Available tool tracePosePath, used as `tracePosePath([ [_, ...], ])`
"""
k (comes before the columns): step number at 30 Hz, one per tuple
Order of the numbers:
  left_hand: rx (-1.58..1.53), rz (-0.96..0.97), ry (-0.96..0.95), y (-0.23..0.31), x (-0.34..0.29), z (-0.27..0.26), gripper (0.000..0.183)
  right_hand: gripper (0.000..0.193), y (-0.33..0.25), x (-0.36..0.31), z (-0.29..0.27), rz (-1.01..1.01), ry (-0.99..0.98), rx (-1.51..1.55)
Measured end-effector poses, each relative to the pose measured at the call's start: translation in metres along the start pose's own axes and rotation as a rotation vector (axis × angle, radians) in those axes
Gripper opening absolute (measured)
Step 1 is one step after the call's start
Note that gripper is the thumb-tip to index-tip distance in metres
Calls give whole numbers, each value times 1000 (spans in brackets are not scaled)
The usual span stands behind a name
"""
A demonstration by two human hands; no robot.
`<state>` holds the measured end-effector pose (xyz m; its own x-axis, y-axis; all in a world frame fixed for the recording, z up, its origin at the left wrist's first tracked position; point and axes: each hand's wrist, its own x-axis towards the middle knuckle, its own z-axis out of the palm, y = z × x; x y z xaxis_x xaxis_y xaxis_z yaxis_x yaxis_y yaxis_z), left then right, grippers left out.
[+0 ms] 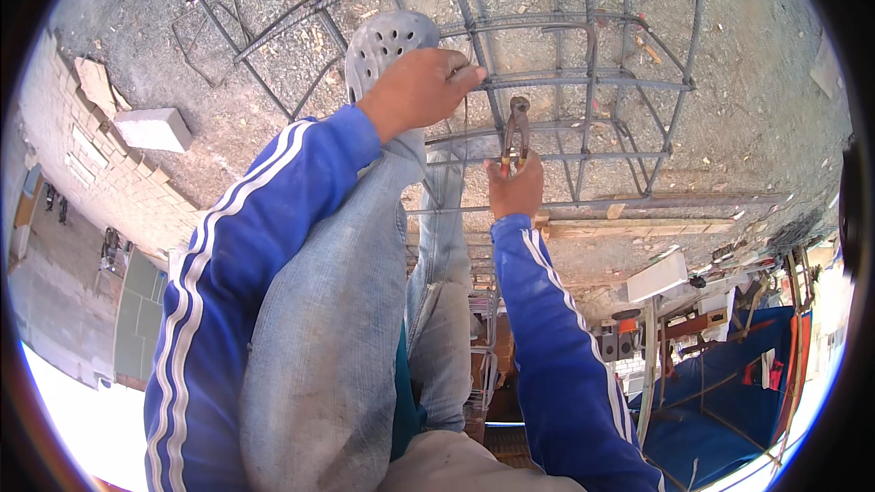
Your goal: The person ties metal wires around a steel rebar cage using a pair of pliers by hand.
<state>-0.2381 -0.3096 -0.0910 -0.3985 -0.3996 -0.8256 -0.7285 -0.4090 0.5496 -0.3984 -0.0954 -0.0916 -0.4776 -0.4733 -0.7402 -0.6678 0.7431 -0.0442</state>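
Observation:
My left hand (421, 89) reaches to the near left part of a steel rebar cage (591, 83), beside a joint of crossing bars. Its thumb and forefinger are pinched on a thin tie wire (467, 107), which hangs beside the bars. A pair of end-cutting pincers (519, 107) with reddish handles is gripped in my right hand (517, 189). The metal head of the pincers points away from me, over the cage and just right of the left hand. The palm and fingers hide most of the handles.
My foot in a grey perforated clog (392, 35) is by the cage's left side. A pale block (153, 130) lies on gravel at left, near stacked bricks (77, 118). Wooden planks (638, 228) lie right of my right forearm. Another pale block (658, 277) and a blue tarp (720, 410) are farther right.

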Motion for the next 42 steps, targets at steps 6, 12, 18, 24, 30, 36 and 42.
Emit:
tracePosePath([
  [6, 298, 170, 210, -9, -8, 16, 40, 47, -9, -11, -28, -59, -10, 311],
  [12, 456, 33, -51, 17, -12, 14, 40, 35, -86, 16, -131, 87, -679, 540],
  [18, 84, 50, -209, -1, -9, 13, 48, 38, -129, 46, -158, 195, -1142, 938],
  [24, 40, 9, -296, 0, -25, -7, 46, 41, -127, 59, -154, 269, -1321, 950],
  [30, 28, -38, -302, -10, -17, 1, 45, 37, -125, 59, -147, 325, -1321, 919],
  [36, -1132, -329, -263, -6, -17, -4, 33, 43, -121, 58, -133, 437, -1319, 920],
  [42, -880, -319, -203, 16, -2, 7, 32, 30, -131, 42, -124, 487, -1190, 1001],
])
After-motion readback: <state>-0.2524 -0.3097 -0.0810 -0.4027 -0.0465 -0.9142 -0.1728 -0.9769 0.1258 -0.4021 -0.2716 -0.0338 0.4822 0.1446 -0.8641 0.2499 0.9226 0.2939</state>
